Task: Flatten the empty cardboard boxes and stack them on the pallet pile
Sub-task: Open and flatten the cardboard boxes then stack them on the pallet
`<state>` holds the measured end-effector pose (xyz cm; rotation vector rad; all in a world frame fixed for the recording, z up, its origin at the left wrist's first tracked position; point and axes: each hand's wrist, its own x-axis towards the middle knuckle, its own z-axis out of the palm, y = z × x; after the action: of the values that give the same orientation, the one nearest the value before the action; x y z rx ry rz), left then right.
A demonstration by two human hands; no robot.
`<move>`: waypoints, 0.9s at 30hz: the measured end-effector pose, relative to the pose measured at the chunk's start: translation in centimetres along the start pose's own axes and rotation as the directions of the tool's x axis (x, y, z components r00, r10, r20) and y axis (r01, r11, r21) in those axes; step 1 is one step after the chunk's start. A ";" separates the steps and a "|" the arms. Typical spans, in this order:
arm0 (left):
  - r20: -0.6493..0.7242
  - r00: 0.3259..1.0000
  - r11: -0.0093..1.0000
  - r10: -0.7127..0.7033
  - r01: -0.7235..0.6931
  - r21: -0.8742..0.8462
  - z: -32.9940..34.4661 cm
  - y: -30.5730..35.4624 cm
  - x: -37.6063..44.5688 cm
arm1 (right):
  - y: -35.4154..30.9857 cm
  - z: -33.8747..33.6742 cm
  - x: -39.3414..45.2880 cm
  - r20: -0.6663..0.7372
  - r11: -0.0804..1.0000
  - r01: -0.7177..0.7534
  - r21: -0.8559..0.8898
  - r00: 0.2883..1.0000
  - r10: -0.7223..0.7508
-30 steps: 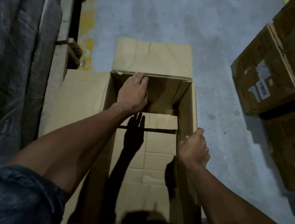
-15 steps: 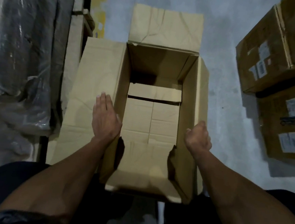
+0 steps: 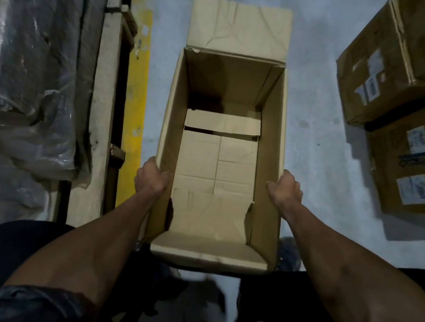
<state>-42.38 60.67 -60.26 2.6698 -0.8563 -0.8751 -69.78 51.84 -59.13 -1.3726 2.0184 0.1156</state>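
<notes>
Box point(image 3: 219, 161) now gripped on both long walls: left hand point(image 3: 151, 179) curled over the left wall's top edge, right hand point(image 3: 285, 189) curled over the right wall. Half a second back the left hand lay flat on the folded-out left flap; that flap is no longer seen, and the box sits squarer between the hands. A second back the left hand was reaching to the far wall. Box rests upright on the floor point(image 3: 314, 143), still fully open; far flap point(image 3: 240, 25) folded out beyond the hands, bottom flaps point(image 3: 216, 166) loose inside. Judgement: a two-handed hold for lifting or collapsing; flattening not yet begun. Labelled boxes point(image 3: 391, 73) well right of the right hand; wrapped load point(image 3: 35, 70) left of the left hand.
</notes>
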 end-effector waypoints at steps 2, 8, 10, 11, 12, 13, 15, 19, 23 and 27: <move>-0.005 1.000 0.999 -0.002 0.002 -0.040 -0.1 0.2 0.0 | -0.1 -0.4 -0.2 -0.004 0.999 0.008 0.033 1.000 -0.008; -0.030 0.999 0.992 0.043 -0.046 -0.114 -1.8 0.6 -1.3 | -0.8 -3.2 -1.8 -0.065 0.997 0.056 0.046 0.996 -0.053; -0.035 0.998 0.988 0.043 -0.048 -0.150 -2.6 0.7 -2.3 | -0.9 -4.4 -2.8 -0.101 0.996 0.088 0.035 0.991 -0.084; -0.037 0.998 0.984 0.043 -0.048 -0.169 -3.1 0.8 -2.9 | -1.0 -4.9 -3.3 -0.116 0.994 0.105 0.031 0.988 -0.101; -0.041 0.998 0.982 0.046 -0.052 -0.184 -3.6 0.9 -3.3 | -1.0 -5.4 -3.8 -0.129 0.992 0.121 0.030 0.985 -0.117; -0.047 0.997 0.980 0.056 -0.064 -0.190 -4.3 1.1 -3.9 | -0.9 -5.9 -4.6 -0.141 0.990 0.136 0.032 0.981 -0.130; -0.054 0.995 0.975 0.082 -0.091 -0.203 -6.0 1.3 -5.2 | -0.9 -7.0 -6.2 -0.160 0.987 0.155 0.039 0.976 -0.146; -0.065 0.990 0.953 0.125 -0.138 -0.269 -9.2 1.8 -7.4 | -0.9 -9.2 -9.2 -0.196 0.979 0.194 0.060 0.964 -0.178; -0.080 0.986 0.939 0.144 -0.162 -0.305 -11.9 2.4 -9.5 | -1.2 -11.7 -12.2 -0.252 0.970 0.224 0.098 0.948 -0.193; -0.098 0.981 0.922 0.169 -0.192 -0.335 -13.2 2.3 -11.2 | -0.9 -13.6 -14.3 -0.281 0.943 0.278 0.184 0.934 -0.220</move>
<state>-42.92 65.49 -43.50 2.2661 -0.8313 -0.8010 -72.57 56.93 -40.25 -1.5474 1.9668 -0.4110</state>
